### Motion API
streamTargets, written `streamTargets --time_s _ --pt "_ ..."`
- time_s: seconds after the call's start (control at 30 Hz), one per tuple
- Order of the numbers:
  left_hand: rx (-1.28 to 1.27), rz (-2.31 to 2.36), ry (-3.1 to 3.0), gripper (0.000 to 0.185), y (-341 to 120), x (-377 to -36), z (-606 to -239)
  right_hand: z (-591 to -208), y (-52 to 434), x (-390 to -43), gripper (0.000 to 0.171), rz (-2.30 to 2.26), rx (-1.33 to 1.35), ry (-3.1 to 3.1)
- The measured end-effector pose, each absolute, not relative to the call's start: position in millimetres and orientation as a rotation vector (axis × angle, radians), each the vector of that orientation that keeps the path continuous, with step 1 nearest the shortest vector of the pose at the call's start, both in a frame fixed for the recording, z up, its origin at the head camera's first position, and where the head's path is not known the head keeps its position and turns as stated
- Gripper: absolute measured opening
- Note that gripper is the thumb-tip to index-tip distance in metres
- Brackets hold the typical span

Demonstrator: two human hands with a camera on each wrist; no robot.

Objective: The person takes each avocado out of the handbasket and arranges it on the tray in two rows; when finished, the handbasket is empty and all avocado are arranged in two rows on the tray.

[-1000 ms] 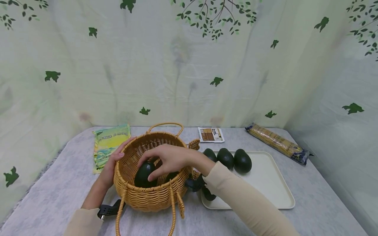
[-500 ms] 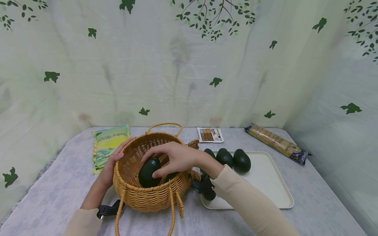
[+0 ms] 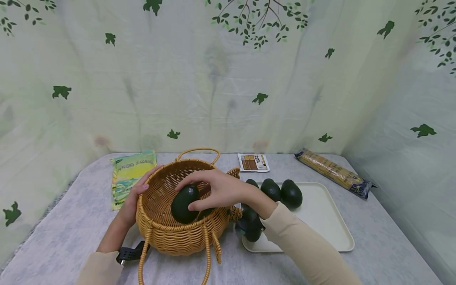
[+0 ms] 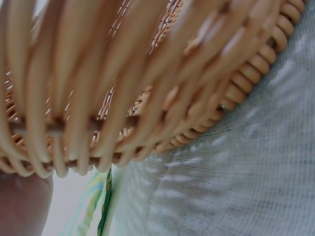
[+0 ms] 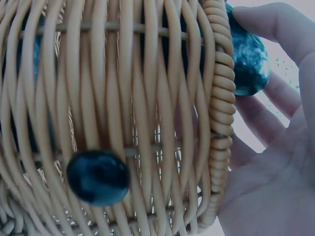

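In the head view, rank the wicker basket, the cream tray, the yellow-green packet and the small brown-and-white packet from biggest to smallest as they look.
1. cream tray
2. wicker basket, close to the tray and nearer the camera, so this order is unsure
3. yellow-green packet
4. small brown-and-white packet

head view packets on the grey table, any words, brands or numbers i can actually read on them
None can be read.
Yellow-green flat packet: a dark line of print near its top, too small and blurred.
White sachet with brown squares: small print, illegible.
Long clear yellow noodle packet: no legible text.
Woven wicker basket, dark green avocados and cream plastic tray: no lettering visible.
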State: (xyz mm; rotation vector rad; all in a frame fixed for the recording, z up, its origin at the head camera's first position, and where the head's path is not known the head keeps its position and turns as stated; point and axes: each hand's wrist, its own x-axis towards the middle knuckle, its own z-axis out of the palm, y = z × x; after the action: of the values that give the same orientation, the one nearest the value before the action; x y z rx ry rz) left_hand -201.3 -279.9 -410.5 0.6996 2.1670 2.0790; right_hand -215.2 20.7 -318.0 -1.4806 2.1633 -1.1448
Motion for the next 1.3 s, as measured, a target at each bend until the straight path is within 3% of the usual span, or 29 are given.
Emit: streamTargets --time_s 1.3 --pt "0.732 2.1 2.16 0.061 -278 -201 -412 -309 80 -193 0.045 -1.585 -1.277 2.205"
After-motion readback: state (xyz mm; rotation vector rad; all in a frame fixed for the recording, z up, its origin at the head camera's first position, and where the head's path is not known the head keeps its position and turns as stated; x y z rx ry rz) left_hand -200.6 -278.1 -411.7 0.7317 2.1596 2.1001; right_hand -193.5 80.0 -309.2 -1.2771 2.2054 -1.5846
